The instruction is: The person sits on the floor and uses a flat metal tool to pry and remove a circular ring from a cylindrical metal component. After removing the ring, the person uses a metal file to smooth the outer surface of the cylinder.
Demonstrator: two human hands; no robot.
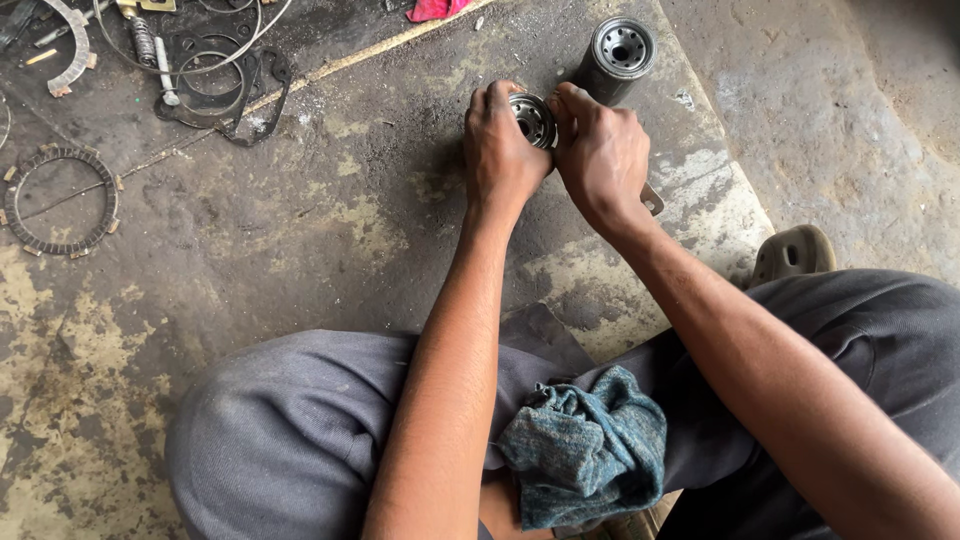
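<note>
Both hands closed round a small round metal part [533,119], held between them just above the floor near its far edge. Left hand [500,150] grips its left side, right hand [600,155] its right, fingers curled over top. Just beyond, touching or nearly so, a black cylindrical filter can [615,58] stands upright, perforated metal end facing up. Floor [330,220] is stained, grimy concrete w/ pale worn patches. Far-left corner: toothed friction ring [62,200], gaskets [215,85], wire & a spring. Blue-green rag [585,445] lies on the person's lap.
</note>
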